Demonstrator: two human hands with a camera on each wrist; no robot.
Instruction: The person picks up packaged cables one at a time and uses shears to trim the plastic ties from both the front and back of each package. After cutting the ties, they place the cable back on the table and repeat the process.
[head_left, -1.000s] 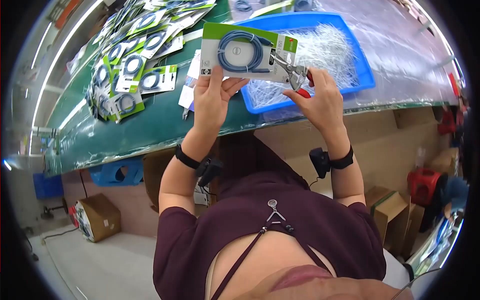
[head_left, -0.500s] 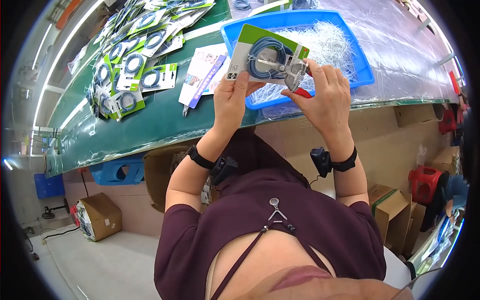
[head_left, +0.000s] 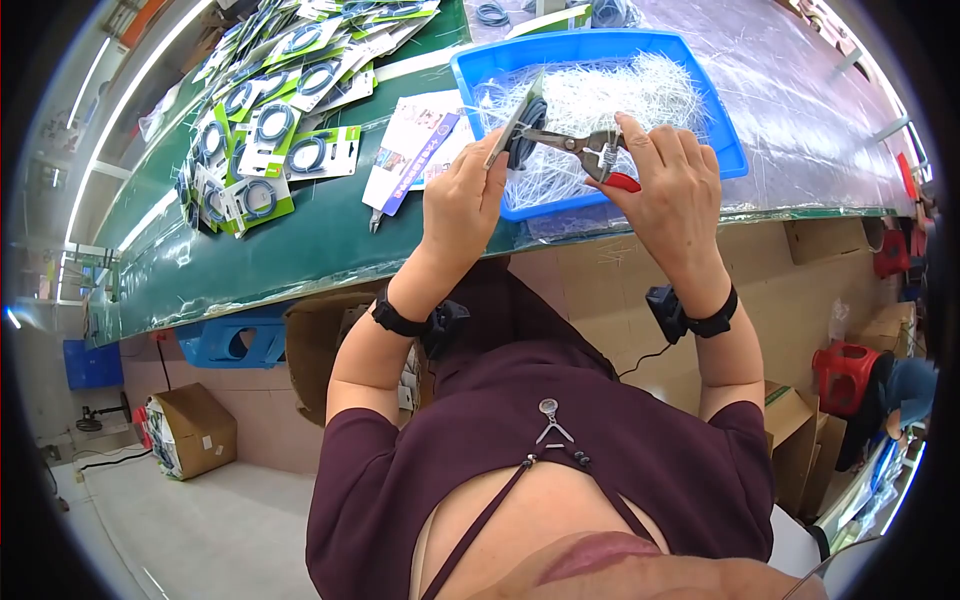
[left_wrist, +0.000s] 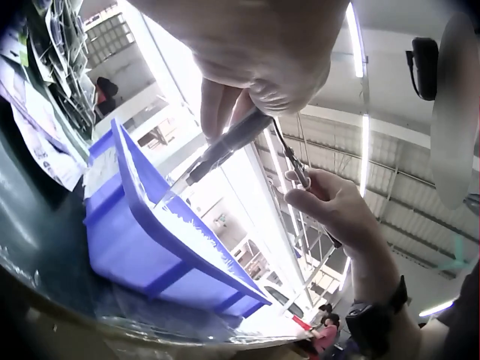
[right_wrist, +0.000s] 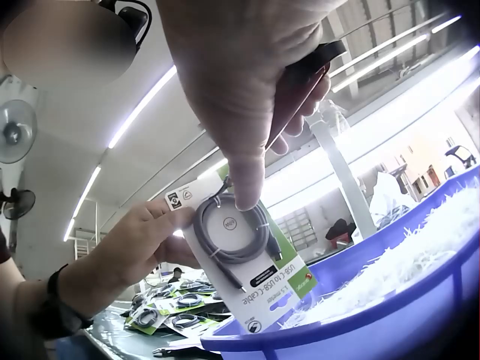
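Observation:
In the head view my left hand [head_left: 458, 208] pinches a carded USB-C cable [head_left: 522, 135] by one edge, and the card is turned nearly edge-on. The right wrist view shows its face: a coiled grey-blue cable [right_wrist: 198, 232] tied to a white and green card [right_wrist: 259, 304]. My right hand [head_left: 675, 195] grips red-handled snips [head_left: 570, 143], whose spring shows between the handles. The blades point left, their tips right at the cable coil. Both hands hold these above the near side of a blue tray [head_left: 738, 150].
White clipped strips [head_left: 650, 95] heap inside the blue tray. A large pile of carded cables [head_left: 272, 125] covers the table's left side. Between them lies a printed leaflet [head_left: 400, 165], with a small metal tip [head_left: 375, 222] poking out below it. The table edge [head_left: 300, 283] runs in front of the body.
The left hand has moved right and turned the card from face-up to nearly edge-on. The right hand has shifted slightly right, with the snips still at the coil.

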